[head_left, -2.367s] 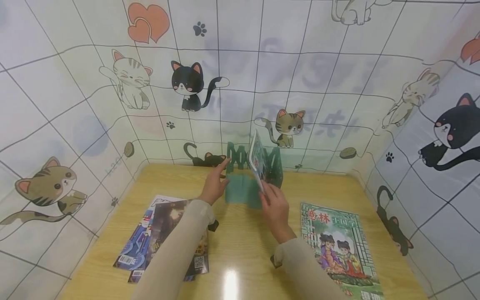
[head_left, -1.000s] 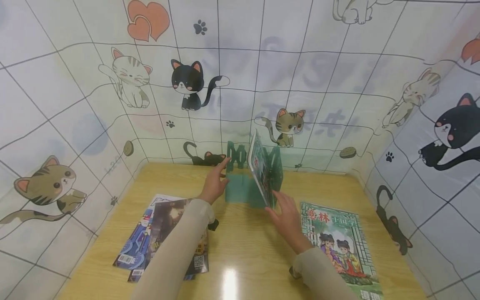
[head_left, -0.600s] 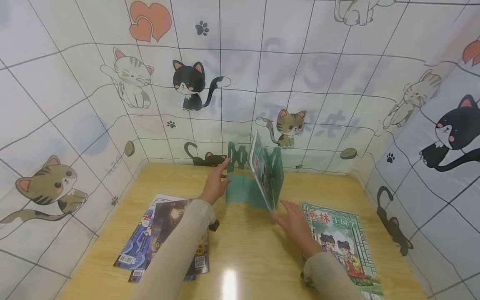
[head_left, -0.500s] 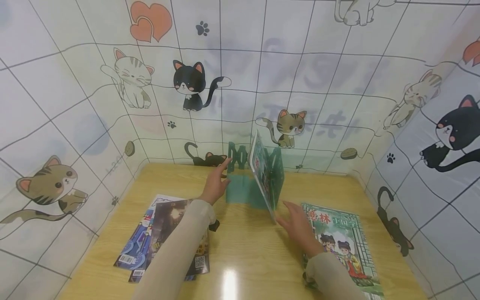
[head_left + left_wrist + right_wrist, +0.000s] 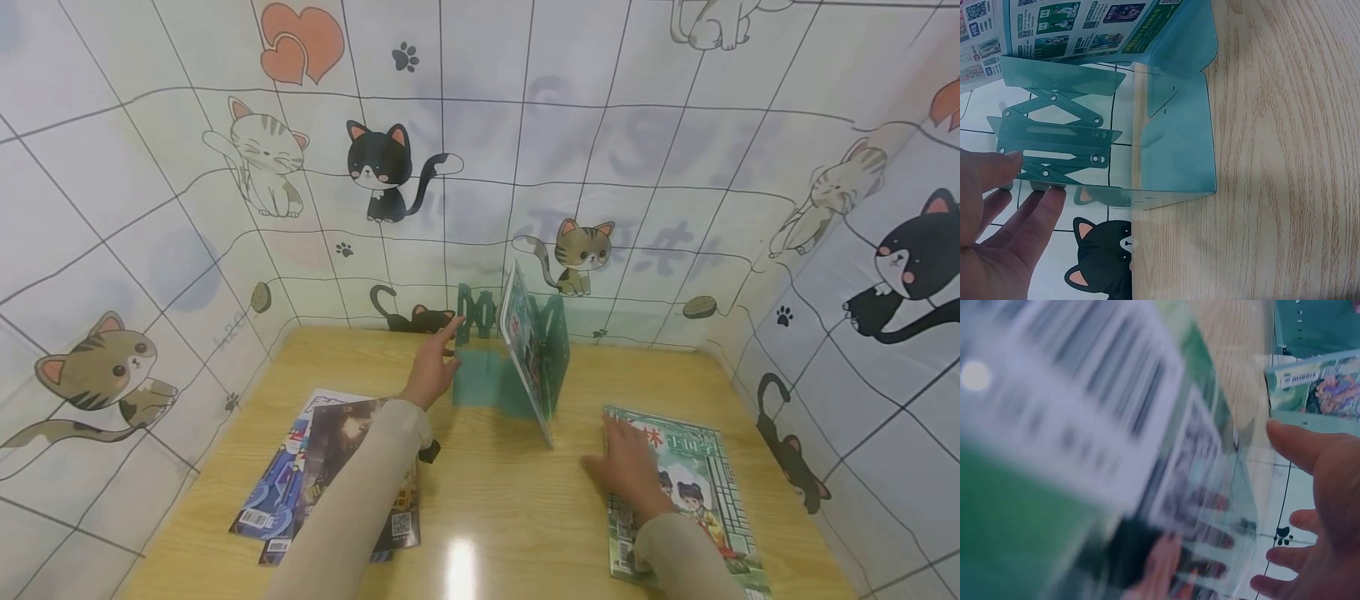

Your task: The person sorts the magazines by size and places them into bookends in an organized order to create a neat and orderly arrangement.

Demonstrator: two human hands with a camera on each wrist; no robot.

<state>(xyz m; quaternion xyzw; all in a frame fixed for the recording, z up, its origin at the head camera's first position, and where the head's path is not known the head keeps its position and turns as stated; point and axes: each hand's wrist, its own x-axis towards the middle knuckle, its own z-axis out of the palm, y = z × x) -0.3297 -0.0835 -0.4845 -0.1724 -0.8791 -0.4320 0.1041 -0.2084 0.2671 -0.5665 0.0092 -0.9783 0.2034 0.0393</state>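
A teal metal expandable bookend [image 5: 480, 379] stands at the back of the table. My left hand [image 5: 431, 371] pinches its left end plate; in the left wrist view the thumb and fingers [image 5: 1044, 215] are on opposite sides of the metal. One magazine [image 5: 525, 346] stands upright in the bookend near its right plate, tilted a little, its lower corner jutting out in front. My right hand [image 5: 632, 467] holds nothing, fingers spread, and overlaps the left edge of a green-covered magazine [image 5: 701, 508] lying flat at the right. That cover fills much of the right wrist view, blurred.
Several overlapping magazines [image 5: 341, 475] lie at the left, partly hidden under my left forearm. Cat-printed sheeting [image 5: 487, 150] encloses the wooden table [image 5: 487, 492] at the back and sides, close behind the bookend.
The right hand slid the magazine's lower edge toward the right and front, released it, then moved right to over the flat green magazine. The left hand has stayed at the bookend.
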